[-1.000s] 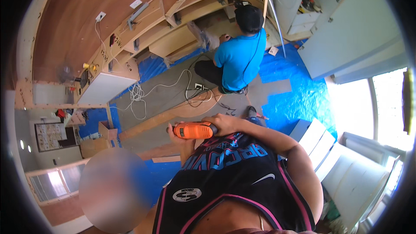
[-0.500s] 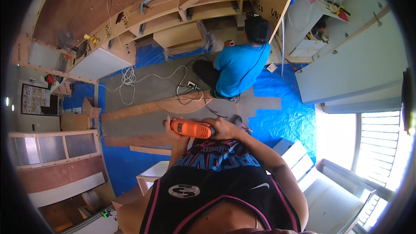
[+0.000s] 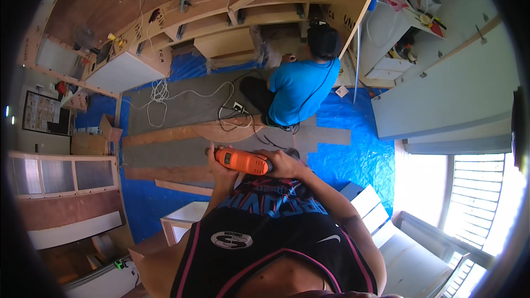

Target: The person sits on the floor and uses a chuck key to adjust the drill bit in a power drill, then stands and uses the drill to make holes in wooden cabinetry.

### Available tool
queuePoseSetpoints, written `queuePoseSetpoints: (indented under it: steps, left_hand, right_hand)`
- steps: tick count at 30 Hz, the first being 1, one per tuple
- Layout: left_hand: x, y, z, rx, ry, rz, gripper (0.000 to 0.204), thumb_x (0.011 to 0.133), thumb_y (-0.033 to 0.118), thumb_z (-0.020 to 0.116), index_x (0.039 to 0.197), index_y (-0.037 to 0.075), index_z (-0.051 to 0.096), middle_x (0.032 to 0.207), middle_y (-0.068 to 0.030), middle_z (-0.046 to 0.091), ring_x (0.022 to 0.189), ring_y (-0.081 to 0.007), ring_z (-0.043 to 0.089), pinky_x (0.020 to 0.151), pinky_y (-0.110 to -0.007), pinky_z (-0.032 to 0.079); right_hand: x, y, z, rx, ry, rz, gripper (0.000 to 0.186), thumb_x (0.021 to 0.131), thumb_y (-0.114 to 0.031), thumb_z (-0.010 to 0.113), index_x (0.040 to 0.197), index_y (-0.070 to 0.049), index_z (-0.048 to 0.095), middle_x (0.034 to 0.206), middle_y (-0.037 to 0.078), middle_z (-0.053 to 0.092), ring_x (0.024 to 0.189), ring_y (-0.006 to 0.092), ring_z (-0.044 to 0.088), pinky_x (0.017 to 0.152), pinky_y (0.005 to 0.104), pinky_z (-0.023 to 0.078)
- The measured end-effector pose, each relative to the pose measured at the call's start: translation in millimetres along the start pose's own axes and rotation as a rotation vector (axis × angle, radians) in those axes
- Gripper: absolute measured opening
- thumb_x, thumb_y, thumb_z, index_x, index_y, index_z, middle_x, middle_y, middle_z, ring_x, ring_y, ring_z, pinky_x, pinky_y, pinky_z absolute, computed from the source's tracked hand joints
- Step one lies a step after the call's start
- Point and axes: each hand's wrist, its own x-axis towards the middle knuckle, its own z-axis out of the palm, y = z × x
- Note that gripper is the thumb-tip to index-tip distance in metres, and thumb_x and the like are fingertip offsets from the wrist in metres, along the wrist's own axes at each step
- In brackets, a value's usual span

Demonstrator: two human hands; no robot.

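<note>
An orange power drill (image 3: 241,161) lies sideways in front of my chest, held in both hands. My left hand (image 3: 222,170) is closed round its front end, where a dark tip sticks out. Against the dark rear end, my right hand (image 3: 283,164) is wrapped with the fingers partly hidden. The drill touches no workpiece. Ahead of me, a person in a blue shirt (image 3: 305,89) and dark cap sits low on the grey floor covering, turned toward the wooden cabinets (image 3: 212,16).
White and black cables (image 3: 238,111) trail over the grey covering (image 3: 182,107) beside long wooden strips (image 3: 165,133). Blue sheeting (image 3: 353,160) covers the floor around it. White panels (image 3: 381,209) stand at right, and an open white box (image 3: 185,217) at left.
The view has shifted slightly, so the room sits a little left and higher. The drill stays in both hands. The seated person has barely moved.
</note>
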Motion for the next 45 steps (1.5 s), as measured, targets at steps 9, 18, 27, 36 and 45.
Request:
queuePoseSetpoints:
  steps: [9,18,27,36,45]
  left_hand:
    - [-7,2,0,-0.093,-0.004,-0.056,0.044,0.096,0.053,0.064,0.095,0.009,0.058,0.08,-0.0007,0.057,0.089,-0.0229,0.059,0.086,-0.038,0.054]
    - [-15,1,-8,-0.081,-0.056,0.021,0.042,0.097,0.05,0.063,0.091,0.009,0.055,0.08,-0.001,0.056,0.088,-0.0234,0.059,0.089,-0.048,0.053]
    - [-4,-2,-22,-0.113,-0.017,0.02,0.04,0.097,0.048,0.064,0.09,0.01,0.053,0.082,-0.0026,0.057,0.088,-0.0248,0.059,0.087,-0.045,0.053]
    - [-2,-2,-30,-0.147,0.032,0.042,0.038,0.097,0.046,0.065,0.091,0.011,0.054,0.083,-0.003,0.057,0.088,-0.025,0.06,0.088,-0.044,0.053]
    - [-7,-3,-27,-0.109,0.019,-0.016,0.04,0.097,0.049,0.062,0.088,0.011,0.054,0.079,-0.004,0.057,0.087,-0.0256,0.06,0.087,-0.046,0.051]
  right_hand:
    - [2,0,0,0.026,-0.014,-0.05,0.072,0.075,-0.02,0.085,0.138,-0.001,0.055,0.117,0.026,0.07,0.11,0.0407,0.068,0.097,0.0452,0.054]
    - [2,-2,-1,0.033,-0.059,-0.03,0.075,0.073,-0.02,0.085,0.138,0.001,0.055,0.122,0.026,0.067,0.113,0.0426,0.066,0.099,0.047,0.053]
    - [0,3,4,0.008,-0.05,-0.038,0.075,0.073,-0.018,0.084,0.139,-0.002,0.053,0.118,0.027,0.068,0.105,0.0442,0.068,0.093,0.0477,0.055]
    - [2,3,6,0.004,-0.071,-0.014,0.076,0.072,-0.02,0.085,0.139,-0.001,0.053,0.109,0.028,0.07,0.101,0.0443,0.069,0.089,0.0488,0.056]
    - [-4,10,15,-0.002,-0.052,0.021,0.08,0.069,-0.022,0.088,0.138,-0.001,0.053,0.111,0.028,0.07,0.102,0.0445,0.069,0.09,0.049,0.056]
